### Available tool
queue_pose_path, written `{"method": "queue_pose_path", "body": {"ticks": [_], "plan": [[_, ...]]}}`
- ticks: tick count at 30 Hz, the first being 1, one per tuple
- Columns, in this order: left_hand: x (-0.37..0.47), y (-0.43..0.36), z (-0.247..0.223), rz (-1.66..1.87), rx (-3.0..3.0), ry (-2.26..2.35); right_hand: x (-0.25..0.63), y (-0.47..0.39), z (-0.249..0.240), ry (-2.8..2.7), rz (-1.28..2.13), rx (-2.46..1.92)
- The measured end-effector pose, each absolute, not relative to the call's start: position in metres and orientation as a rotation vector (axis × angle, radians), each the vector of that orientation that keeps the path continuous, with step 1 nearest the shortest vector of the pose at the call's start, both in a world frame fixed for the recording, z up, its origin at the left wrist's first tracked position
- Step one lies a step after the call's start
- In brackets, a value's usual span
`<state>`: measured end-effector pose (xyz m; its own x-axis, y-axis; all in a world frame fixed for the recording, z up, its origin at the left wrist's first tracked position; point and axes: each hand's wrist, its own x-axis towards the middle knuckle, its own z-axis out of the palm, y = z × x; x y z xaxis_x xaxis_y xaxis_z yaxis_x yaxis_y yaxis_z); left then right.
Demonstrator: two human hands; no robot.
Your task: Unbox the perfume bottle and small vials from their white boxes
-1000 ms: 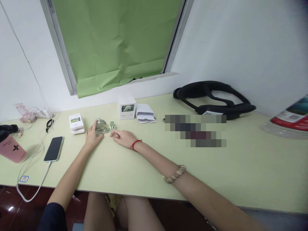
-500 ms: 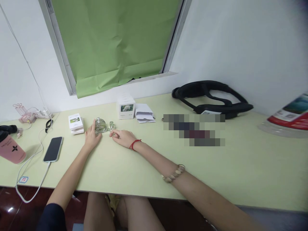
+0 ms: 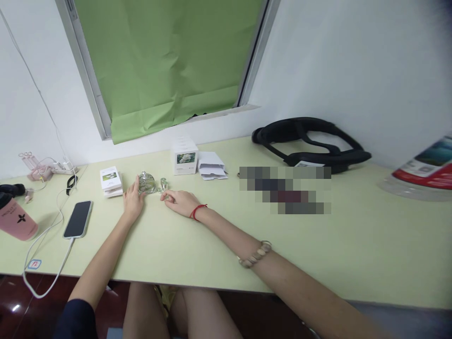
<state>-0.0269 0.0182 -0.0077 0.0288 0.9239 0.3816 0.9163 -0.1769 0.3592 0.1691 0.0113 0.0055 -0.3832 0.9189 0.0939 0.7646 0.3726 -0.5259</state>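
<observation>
A round clear glass bottle (image 3: 147, 182), looking like a perfume bottle, stands near the back of the table. My left hand (image 3: 133, 201) rests at its near left side, fingers stretched out, the fingertips at the glass. Just right of the bottle is a small clear glass piece (image 3: 163, 183) with a greenish tint, perhaps a stopper. My right hand (image 3: 182, 203) lies on the table in front of that piece with its fingers curled in. Whatever they hold, if anything, is hidden. A white carton (image 3: 111, 178) with a flower picture lies left of my left hand.
Toward the wall stand a white flower-print box (image 3: 186, 162) and a folded white paper insert (image 3: 213, 167). A black headset-like frame (image 3: 310, 143) is at back right. Left are a charging phone (image 3: 78, 220), its white cable (image 3: 56, 278) and a pink cup (image 3: 17, 219).
My left hand has shifted slightly left, and its thumb has drawn in closer to the palm. My right hand and the glass pieces look the same.
</observation>
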Motion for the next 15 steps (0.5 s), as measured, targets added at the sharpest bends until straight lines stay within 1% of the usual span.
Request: {"method": "queue_pose_path", "body": {"ticks": [6, 15], "plan": [[-0.0273, 0.0183, -0.0078, 0.894, 2.213, 2.01, 0.1684, 0.0115, 0.0055, -2.263, 0.572, -1.474], [-0.0316, 0.0222, -0.0099, 1.093, 2.199, 1.902, 0.1691, 0.0128, 0.0033, -2.264, 0.574, -1.459]]}}
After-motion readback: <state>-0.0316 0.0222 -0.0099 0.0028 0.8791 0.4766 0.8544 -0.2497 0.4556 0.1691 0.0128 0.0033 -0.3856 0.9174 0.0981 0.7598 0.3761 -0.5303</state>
